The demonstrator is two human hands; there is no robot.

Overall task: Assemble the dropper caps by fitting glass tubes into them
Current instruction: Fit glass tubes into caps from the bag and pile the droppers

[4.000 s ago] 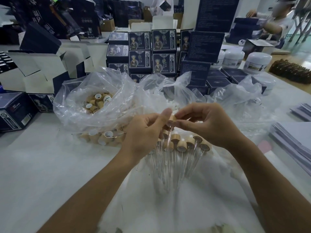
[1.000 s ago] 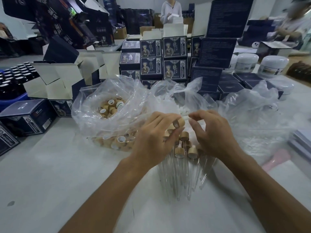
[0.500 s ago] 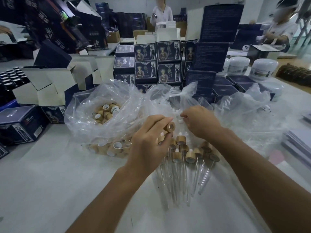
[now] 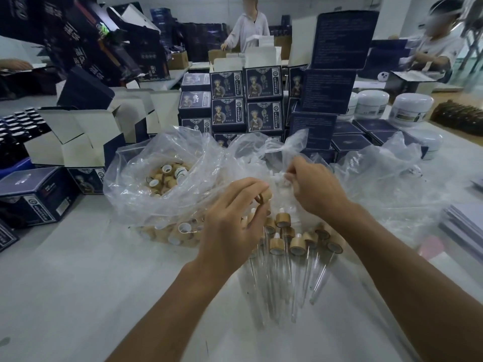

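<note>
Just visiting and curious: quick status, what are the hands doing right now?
Left hand holds one wooden cap. Right hand pinches white pieces in the plastic bag. Finished droppers lie beneath on the table. Nothing blocking.

Two hands, the left (image 4: 230,226) and the right (image 4: 317,190), are working over the bench (image 4: 78,296), where roughly eight assembled droppers (image 4: 283,246) are lying in a fan, though overlap is making that count uncertain. Three clear plastic bags (image 4: 167,158) are sitting behind them, three white jars (image 4: 410,108) are standing toward the far right corner, and two other people (image 4: 249,24) are showing beyond.
</note>
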